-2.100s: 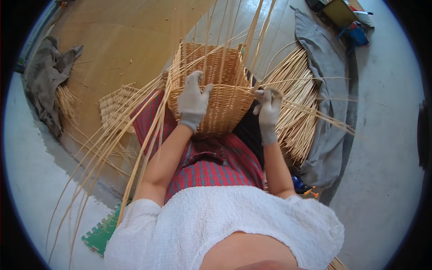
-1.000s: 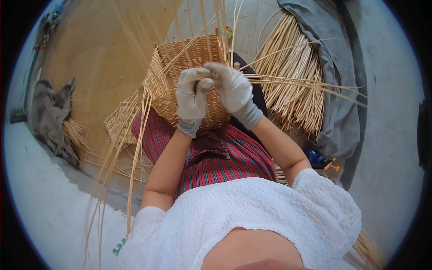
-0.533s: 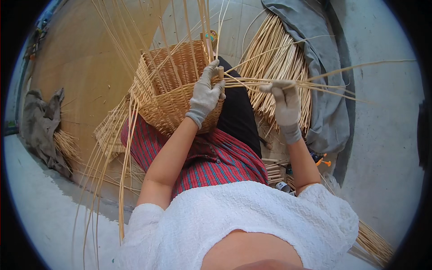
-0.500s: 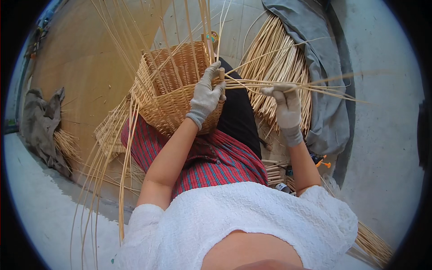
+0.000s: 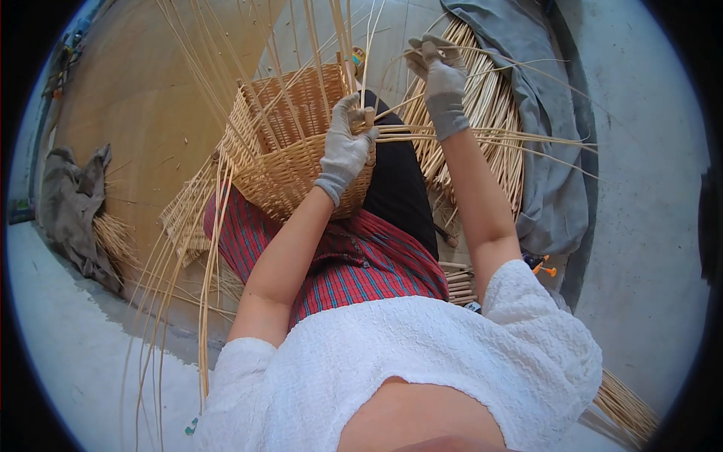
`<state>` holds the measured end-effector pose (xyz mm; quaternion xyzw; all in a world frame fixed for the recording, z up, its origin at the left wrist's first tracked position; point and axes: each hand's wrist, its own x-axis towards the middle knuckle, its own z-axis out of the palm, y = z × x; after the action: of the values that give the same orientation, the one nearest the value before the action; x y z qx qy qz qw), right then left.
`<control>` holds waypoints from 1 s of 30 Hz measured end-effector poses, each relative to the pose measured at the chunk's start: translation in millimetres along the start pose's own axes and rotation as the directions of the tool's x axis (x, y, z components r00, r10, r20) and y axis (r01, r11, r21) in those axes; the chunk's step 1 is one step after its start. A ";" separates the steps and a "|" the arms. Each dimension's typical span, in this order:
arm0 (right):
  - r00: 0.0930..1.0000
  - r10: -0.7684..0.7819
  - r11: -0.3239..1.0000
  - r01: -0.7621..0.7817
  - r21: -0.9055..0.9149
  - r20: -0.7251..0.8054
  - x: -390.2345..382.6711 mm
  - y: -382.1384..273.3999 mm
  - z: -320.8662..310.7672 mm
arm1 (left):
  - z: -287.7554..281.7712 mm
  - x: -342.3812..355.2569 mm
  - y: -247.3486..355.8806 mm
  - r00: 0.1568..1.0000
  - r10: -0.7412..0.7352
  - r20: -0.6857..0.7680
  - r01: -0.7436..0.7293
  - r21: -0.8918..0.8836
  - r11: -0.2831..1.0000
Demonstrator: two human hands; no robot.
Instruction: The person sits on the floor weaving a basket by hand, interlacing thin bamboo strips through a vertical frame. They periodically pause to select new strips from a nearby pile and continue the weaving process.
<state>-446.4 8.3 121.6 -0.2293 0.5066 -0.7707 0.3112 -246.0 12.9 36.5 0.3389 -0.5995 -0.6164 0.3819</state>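
A half-woven wicker basket (image 5: pixel 282 181) sits tilted on my lap, long upright stakes rising from its rim. My gloved left hand (image 5: pixel 346 151) is closed on the rim at its right corner, beside a short thick corner post (image 5: pixel 369 116). Several long wicker strands (image 5: pixel 482 135) stick out to the right from that corner. Up and to the right, my gloved right hand (image 5: pixel 440 69) is raised with its fingers bent around a thin wicker strand (image 5: pixel 520 62), whose tail trails off to the right. The fingertips partly hide the grip.
Behind my right arm lies a big bundle of wicker rods (image 5: pixel 474 98), partly under a grey cloth (image 5: pixel 553 181). Another dark cloth (image 5: pixel 71 207) covers rods at the left. Loose strands (image 5: pixel 169 286) hang from the basket's left side. An orange-handled tool (image 5: pixel 548 270) lies at the right.
My right hand has moved up and left from the strands at the right, drawing a thin one with it. My left hand stays at the basket's corner.
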 end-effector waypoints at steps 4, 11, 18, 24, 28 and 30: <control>0.993 -0.080 0.970 0.098 0.222 -0.086 -70.6 -21.9 -10.2 | -3.9 -4.0 10.9 1.000 0.016 0.018 -0.017 0.057 0.998; 0.998 -0.056 0.998 0.057 0.038 -0.033 -176.4 -23.6 -25.4 | -3.8 -1.5 3.5 0.996 0.080 0.034 -0.084 0.152 0.985; 0.761 -0.158 0.644 0.563 -0.518 0.630 -201.6 13.6 66.3 | 6.9 -31.2 6.0 0.983 0.186 -0.012 -0.185 0.049 0.982; 0.837 -0.132 0.707 0.455 -0.542 0.531 -128.1 -2.6 44.2 | -45.7 -49.2 -8.8 0.995 -0.022 -0.095 -0.014 -0.363 0.932; 0.874 0.079 0.300 0.438 -0.847 0.480 -92.3 24.1 13.9 | -73.2 -57.4 2.9 0.973 -0.127 -0.191 0.012 -0.510 0.860; 0.902 0.081 0.294 0.384 -0.875 0.424 -93.5 20.8 23.3 | -81.1 -55.1 4.6 0.958 -0.087 -0.272 -0.015 -0.353 0.936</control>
<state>-360.2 53.9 107.7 -0.5634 0.7624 -0.2887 0.1340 -148.3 22.3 34.7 0.3610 -0.4124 -0.6655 0.5067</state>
